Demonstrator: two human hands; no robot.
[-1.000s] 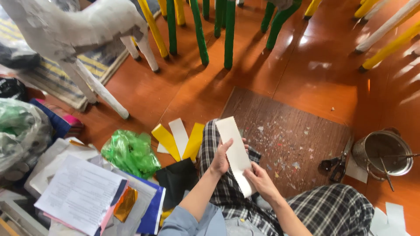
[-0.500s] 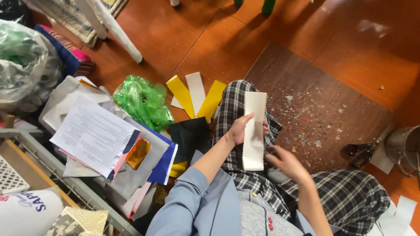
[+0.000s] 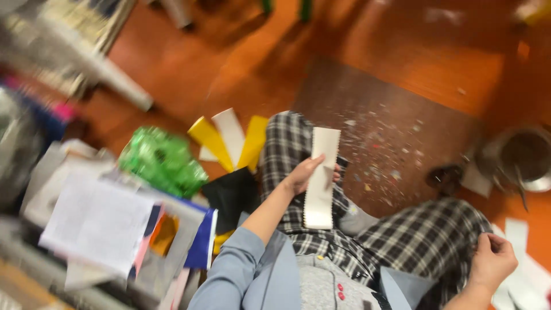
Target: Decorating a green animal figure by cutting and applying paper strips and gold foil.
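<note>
Orange floor (image 3: 229,63), one white strip (image 3: 320,178)

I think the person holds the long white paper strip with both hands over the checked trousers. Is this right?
Not quite. In the head view only the left hand holds the white paper strip over the checked trousers. The right hand is off to the side, near white paper pieces on the floor.

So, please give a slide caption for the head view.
Seated person's left hand holds a white paper strip over the lap.
</note>
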